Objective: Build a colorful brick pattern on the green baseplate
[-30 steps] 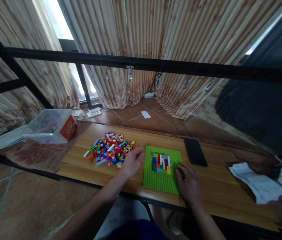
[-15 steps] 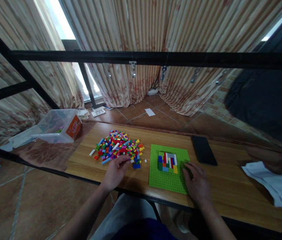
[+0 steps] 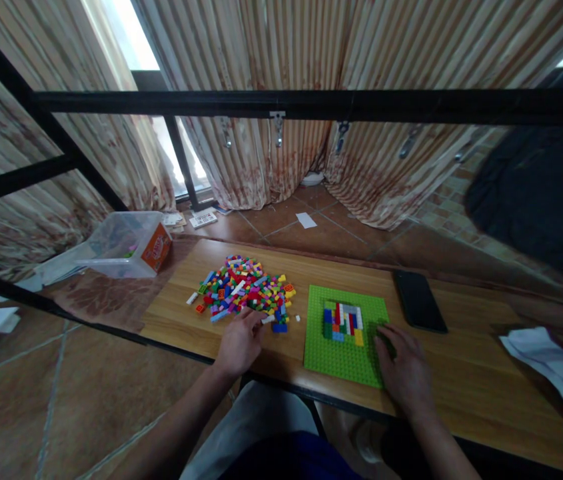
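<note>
We rest our right hand [image 3: 407, 368] at the right edge of the green baseplate [image 3: 328, 362], thumb and fingers apart. A patch of joined bricks [image 3: 344, 324] sits on the baseplate. Left of the baseplate lies a loose brick pile [image 3: 246, 287]; our left hand [image 3: 241, 341] is at its near side, and we cannot tell whether the fingertips pinch anything.

a wooden counter [image 3: 481, 360] carries a green baseplate [image 3: 341, 365]. loose bricks [image 3: 248, 287] heap at its ten o'clock, a phone [image 3: 420, 301] at two.
</note>
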The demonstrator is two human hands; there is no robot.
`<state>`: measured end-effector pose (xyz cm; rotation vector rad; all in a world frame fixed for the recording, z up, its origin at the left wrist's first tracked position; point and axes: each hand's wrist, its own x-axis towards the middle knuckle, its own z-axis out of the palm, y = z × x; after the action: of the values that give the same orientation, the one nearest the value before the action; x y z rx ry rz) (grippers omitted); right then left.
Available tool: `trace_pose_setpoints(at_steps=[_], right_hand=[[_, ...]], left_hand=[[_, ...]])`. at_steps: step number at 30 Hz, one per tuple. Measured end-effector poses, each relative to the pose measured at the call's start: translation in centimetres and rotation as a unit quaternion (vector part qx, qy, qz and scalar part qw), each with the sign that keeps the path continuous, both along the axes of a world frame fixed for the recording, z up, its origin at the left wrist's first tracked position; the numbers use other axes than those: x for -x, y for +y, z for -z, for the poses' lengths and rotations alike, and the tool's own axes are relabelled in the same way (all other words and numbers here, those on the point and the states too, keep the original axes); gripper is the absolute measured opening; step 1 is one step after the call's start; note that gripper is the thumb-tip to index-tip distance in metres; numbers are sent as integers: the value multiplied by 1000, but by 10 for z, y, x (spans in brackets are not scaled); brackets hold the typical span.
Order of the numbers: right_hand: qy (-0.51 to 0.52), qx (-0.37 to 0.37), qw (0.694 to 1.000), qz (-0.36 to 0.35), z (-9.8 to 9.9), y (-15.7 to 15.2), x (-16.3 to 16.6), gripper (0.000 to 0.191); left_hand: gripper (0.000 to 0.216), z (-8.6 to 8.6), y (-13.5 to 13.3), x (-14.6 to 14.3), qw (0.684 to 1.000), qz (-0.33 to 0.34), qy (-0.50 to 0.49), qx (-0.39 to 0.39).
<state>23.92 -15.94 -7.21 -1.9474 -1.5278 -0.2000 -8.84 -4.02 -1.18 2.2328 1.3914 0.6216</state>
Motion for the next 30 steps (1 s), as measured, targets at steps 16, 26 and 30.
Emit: trace_pose_setpoints(at_steps=[16,26,30], right_hand=[[-6,-2,1000,-7,4,0,-3,41],[-2,6,1000,-1,5,0,-3,43],[1,-1,1000,-1,7,0,-3,41]], left_hand=[[23,-21,60,32,983,-169,42,-54],[16,-23,88,21,982,-122,147,-11],[20,-30,91,21,988,-128,83,-18]])
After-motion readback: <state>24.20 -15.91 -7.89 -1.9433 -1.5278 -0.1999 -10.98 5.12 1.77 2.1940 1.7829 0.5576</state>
